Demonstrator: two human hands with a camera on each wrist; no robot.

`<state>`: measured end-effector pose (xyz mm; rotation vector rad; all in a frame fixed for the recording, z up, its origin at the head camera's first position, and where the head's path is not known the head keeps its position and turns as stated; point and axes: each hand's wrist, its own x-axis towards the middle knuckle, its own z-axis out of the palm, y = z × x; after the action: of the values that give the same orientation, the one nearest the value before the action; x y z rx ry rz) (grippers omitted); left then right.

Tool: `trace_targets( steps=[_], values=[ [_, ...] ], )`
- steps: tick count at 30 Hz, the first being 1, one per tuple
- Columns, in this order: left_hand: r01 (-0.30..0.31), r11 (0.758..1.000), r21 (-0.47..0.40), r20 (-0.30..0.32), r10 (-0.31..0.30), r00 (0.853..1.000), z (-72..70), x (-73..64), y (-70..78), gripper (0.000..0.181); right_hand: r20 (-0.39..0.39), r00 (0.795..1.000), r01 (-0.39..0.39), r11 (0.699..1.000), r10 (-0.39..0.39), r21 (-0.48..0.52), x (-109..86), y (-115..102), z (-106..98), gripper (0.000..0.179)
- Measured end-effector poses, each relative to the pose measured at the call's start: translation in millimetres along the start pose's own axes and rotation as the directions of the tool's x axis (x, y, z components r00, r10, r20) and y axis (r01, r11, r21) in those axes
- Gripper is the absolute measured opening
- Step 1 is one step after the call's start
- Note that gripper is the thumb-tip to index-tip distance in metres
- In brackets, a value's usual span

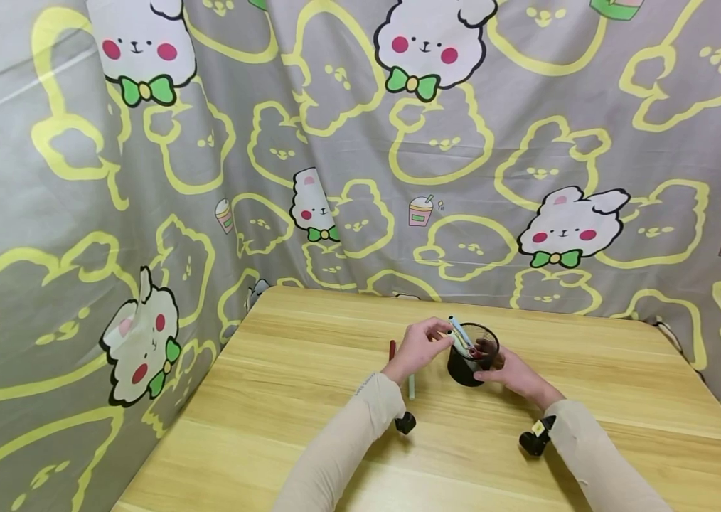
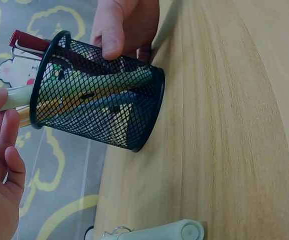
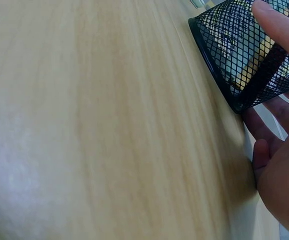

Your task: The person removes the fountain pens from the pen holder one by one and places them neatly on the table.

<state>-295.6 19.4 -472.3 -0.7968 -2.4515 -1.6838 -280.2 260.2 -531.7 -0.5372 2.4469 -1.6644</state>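
On the wooden table, before the cartoon-print curtain, I have my right hand gripping the mesh cup. My left hand pinches a pale green pen at its rim.

The tabletop is pale, yellowish wood with darker grain running roughly along its far edge. A black mesh pen cup is about midway between the left and right edges, nearer the far one; whether its base fully touches the wood is hard to tell. Toward the left edge lie a pale green pen and a partly hidden red pen.
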Motion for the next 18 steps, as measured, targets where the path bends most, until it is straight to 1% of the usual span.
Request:
trace_targets(
  steps=[5, 6, 10, 18],
  values=[
    [-0.021, 1.0, 0.009, -0.039, 0.021, 0.999, -1.2, 2.7, 2.2, 0.017, 0.001, 1.0, 0.004, 1.0, -0.004, -0.003, 0.4, 1, 0, 0.074],
    [-0.026, 1.0, 0.009, -0.048, 0.026, 0.999, -1.9, 3.6, 2.9, 0.017, -0.004, 1.0, -0.005, 1.0, 0.005, 0.002, 0.6, 1, 1, 0.074],
    [-0.04, 0.999, -0.003, -0.079, 0.04, 0.996, -5.3, 7.3, 5.8, 0.017, 0.001, 1.0, -0.004, 1.0, 0.004, 0.003, 0.9, 1, 1, 0.075],
    [-0.045, 0.997, -0.065, -0.139, 0.036, 0.99, -15.4, 12.0, 10.1, 0.019, 0.012, 1.0, -0.006, 1.0, 0.005, 0.028, -1.8, -4, 0, 0.076]
  ],
)
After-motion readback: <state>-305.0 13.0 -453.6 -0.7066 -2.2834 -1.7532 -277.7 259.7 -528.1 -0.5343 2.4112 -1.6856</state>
